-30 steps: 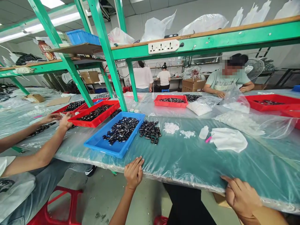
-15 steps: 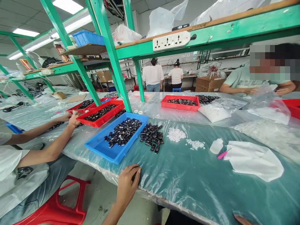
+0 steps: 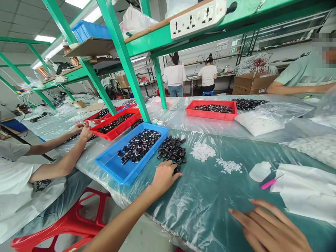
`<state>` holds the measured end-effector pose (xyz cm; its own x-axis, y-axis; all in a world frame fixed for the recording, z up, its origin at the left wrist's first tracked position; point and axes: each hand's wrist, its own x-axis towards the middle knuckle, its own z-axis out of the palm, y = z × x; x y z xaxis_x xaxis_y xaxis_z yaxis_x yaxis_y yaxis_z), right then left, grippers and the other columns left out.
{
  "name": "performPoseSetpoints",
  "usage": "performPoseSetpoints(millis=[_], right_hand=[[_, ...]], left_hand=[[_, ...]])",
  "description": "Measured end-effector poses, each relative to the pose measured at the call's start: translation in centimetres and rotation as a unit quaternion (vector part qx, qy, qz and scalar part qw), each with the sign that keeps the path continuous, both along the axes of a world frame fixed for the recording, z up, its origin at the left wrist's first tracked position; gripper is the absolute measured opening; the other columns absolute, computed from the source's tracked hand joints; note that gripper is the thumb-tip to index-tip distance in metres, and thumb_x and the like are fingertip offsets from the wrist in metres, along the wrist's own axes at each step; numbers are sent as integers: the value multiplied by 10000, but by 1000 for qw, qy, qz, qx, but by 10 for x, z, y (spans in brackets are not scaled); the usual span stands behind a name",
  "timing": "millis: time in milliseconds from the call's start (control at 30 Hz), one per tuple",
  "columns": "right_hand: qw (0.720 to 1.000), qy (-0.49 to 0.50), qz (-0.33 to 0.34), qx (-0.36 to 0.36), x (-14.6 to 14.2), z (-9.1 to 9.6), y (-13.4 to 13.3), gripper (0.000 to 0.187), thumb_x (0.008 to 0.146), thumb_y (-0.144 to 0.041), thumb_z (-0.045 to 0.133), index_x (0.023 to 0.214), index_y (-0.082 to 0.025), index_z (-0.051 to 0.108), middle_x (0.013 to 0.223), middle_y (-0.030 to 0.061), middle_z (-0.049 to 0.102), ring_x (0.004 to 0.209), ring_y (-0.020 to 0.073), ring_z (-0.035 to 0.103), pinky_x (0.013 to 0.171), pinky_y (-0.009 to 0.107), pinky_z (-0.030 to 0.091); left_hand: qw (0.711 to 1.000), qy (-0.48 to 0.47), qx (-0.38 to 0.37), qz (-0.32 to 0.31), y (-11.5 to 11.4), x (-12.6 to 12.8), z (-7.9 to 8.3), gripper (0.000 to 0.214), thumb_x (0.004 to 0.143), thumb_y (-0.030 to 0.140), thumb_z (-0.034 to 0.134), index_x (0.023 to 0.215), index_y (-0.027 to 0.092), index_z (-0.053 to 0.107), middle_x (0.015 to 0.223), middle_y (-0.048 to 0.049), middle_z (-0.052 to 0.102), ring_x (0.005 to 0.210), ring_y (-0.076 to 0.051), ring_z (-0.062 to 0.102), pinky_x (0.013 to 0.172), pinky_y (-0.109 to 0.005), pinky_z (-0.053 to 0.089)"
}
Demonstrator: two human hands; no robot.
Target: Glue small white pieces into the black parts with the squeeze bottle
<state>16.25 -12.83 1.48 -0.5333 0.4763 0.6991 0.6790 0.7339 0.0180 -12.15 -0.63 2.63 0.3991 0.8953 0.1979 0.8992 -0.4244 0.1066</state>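
My left hand point(image 3: 164, 176) is at the near edge of a pile of small black rectangular plastic pieces point(image 3: 172, 148). Its thumb and fingers are apart around a black piece or two point(image 3: 177, 169), with no grip showing. Beside that pile stands a blue tray point(image 3: 110, 168) with more black pieces point(image 3: 140, 145) inside. My right hand point(image 3: 270, 225) hovers over or rests on the plastic-covered table point(image 3: 204, 206), fingers stretched out and holding nothing. Beyond it lie a pink-handled tool point(image 3: 268, 184), a white cloth point(image 3: 304, 192) and a translucent white bottle point(image 3: 259, 171).
Two heaps of small white parts, one larger point(image 3: 202, 151) and one finer point(image 3: 229, 166), lie right of the black pile. Red trays point(image 3: 211, 113) stand farther back. A green shelf post point(image 3: 128, 66) rises behind the blue tray. A co-worker's hands point(image 3: 84, 131) work at left.
My left hand has moved from the table's front edge forward and right to the black pieces. My right hand has come into view from the bottom edge. The view has turned slightly.
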Motion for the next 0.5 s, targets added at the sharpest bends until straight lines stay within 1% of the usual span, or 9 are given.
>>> performPoseSetpoints(millis=[33,100,200,267,333,367,400,467,500], right_hand=[[999,-21,21,15,-7,8,11,299,811,-70,477,1057,-168,615,639,4,605,599,147,559,902,410,366],[997,-60,27,31,-16,12,28,277,815,-39,449,985,-153,635,596,1,552,571,142,516,861,419,388],[994,-101,28,41,-17,-2,43,282,818,-26,434,951,-154,648,609,4,543,579,143,495,828,415,414],[994,-102,21,39,-12,-15,46,282,819,-28,439,959,-153,650,620,8,548,594,147,505,822,409,423],[996,-84,10,28,-5,-23,45,275,825,-41,445,959,-162,653,613,5,543,594,145,516,818,399,428],[997,-70,6,20,-1,-25,45,269,831,-54,447,959,-171,654,606,0,540,591,143,522,817,393,431],[998,-55,5,12,2,-26,45,264,837,-68,449,963,-179,653,601,-4,540,589,140,528,816,386,433],[1000,-18,2,-5,8,-25,45,248,846,-93,457,974,-190,645,604,-9,560,602,137,542,808,369,437],[1000,2,-2,-16,11,-24,46,240,847,-97,461,977,-192,639,613,-9,575,614,137,550,799,361,439]], left_hand=[[1000,5,-8,4,2,6,-2,218,802,325,615,935,165,680,875,-106,632,848,-272,599,728,-356,470],[1000,1,-18,5,5,14,-6,151,807,245,599,884,146,683,871,-121,629,865,-280,591,750,-368,459],[999,-22,-30,-8,7,23,-10,162,814,148,533,867,143,687,851,-122,652,868,-271,597,765,-364,451],[998,-42,-38,-20,8,28,-10,213,821,147,501,917,170,689,854,-98,678,811,-235,613,735,-331,457],[984,-146,-93,-34,10,37,-7,237,833,191,489,967,191,684,822,-66,696,693,-183,617,645,-277,459],[961,-231,-145,-40,12,43,-5,236,834,227,499,976,187,682,776,-53,697,628,-160,609,591,-251,449],[920,-331,-206,-43,14,50,-2,235,825,265,521,966,171,683,715,-44,690,572,-142,597,545,-230,433],[814,-490,-308,-43,19,67,5,271,783,339,592,930,131,683,632,-38,669,525,-125,591,516,-208,412],[773,-537,-336,-42,22,76,9,300,758,367,623,919,120,680,636,-41,671,530,-122,599,522,-202,410]])
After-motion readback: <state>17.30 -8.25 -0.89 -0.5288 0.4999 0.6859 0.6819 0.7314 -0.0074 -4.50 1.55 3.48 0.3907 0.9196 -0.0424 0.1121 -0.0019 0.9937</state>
